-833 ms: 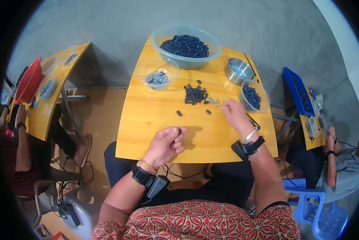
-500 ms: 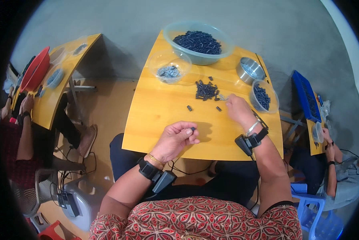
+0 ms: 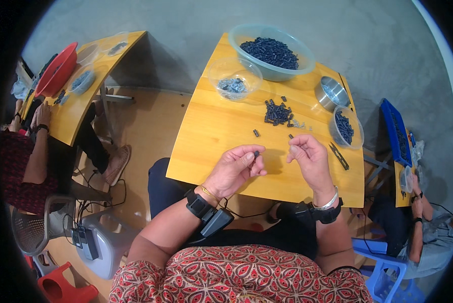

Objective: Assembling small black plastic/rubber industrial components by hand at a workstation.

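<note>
My left hand (image 3: 234, 170) is closed, pinching a small dark plastic piece (image 3: 256, 154) between thumb and forefinger above the front of the yellow table (image 3: 201, 146). Close by on its right, my right hand (image 3: 311, 160) has thumb and fingertips pressed together; whatever they hold, if anything, is too small to make out. Beyond the hands lies a heap of similar dark pieces (image 3: 277, 112), with a few small pale metal bits (image 3: 298, 124) at its right. One loose dark piece (image 3: 256, 133) lies apart, and another shows just behind my right fingertips.
A large bowl (image 3: 307, 68) of dark pieces stands at the back, beside a clear tub (image 3: 217, 76) of metal parts. On the right are a steel bowl (image 3: 323, 103), a clear tub (image 3: 356, 136) of dark pieces and black snips (image 3: 339, 156). People sit at tables on both sides.
My right hand has come back from the pale metal bits toward my left hand, uncovering the snips. My left hand keeps its pinch on the dark piece. The whole view has shifted slightly.
</note>
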`<action>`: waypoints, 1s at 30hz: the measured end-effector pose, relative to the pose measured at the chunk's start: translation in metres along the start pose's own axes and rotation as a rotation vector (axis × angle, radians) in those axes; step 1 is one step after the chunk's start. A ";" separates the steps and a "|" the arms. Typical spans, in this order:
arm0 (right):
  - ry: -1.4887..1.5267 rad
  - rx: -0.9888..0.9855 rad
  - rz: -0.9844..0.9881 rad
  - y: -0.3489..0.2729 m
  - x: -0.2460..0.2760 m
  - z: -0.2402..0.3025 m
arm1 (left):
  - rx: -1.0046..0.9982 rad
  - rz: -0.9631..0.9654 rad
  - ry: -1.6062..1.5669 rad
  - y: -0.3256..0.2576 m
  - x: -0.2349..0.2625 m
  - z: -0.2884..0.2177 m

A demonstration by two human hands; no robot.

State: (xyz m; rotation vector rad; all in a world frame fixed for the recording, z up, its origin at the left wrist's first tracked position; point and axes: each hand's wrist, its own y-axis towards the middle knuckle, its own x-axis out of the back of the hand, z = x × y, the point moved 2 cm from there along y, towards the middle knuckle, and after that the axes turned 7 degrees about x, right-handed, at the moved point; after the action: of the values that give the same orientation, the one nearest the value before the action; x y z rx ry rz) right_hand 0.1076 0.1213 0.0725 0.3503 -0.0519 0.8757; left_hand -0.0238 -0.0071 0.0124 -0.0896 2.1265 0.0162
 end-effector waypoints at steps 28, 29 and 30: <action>0.464 -0.077 0.008 -0.012 -0.034 0.008 | -0.033 -0.044 -0.037 -0.002 0.001 -0.003; 0.397 -0.041 -0.001 -0.012 -0.035 0.007 | -0.025 -0.041 -0.066 -0.003 0.001 -0.003; 0.331 -0.004 -0.010 -0.012 -0.036 0.007 | -0.017 -0.037 -0.095 -0.003 0.001 -0.003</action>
State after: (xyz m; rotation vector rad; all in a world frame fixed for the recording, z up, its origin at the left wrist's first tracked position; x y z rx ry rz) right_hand 0.0943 0.0858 0.0693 0.1983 0.2536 0.9136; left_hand -0.0269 -0.0102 0.0131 -0.1356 2.0297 0.0166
